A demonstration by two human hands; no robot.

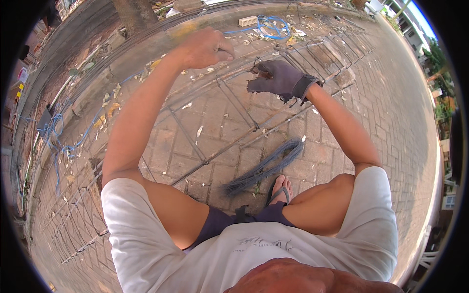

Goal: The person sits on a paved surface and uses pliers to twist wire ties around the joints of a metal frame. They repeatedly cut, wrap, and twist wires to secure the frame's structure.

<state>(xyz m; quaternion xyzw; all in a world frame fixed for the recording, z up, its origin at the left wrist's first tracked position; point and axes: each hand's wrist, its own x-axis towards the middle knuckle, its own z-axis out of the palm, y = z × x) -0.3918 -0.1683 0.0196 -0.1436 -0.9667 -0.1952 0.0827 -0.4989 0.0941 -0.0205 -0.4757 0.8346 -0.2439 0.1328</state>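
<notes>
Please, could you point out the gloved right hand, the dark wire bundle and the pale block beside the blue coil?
Gloved right hand (282, 79): head view, back of the glove.
Dark wire bundle (255, 175): head view, middle strands.
Pale block (248, 21): head view, near side.

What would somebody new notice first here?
Probably the torn dark glove on the right hand, above the picture's centre; the left hand, to its left, looks bare. Next might come the long steel-bar frame slanting across the paving, and the dark wiry loop near the sandalled foot.
</notes>
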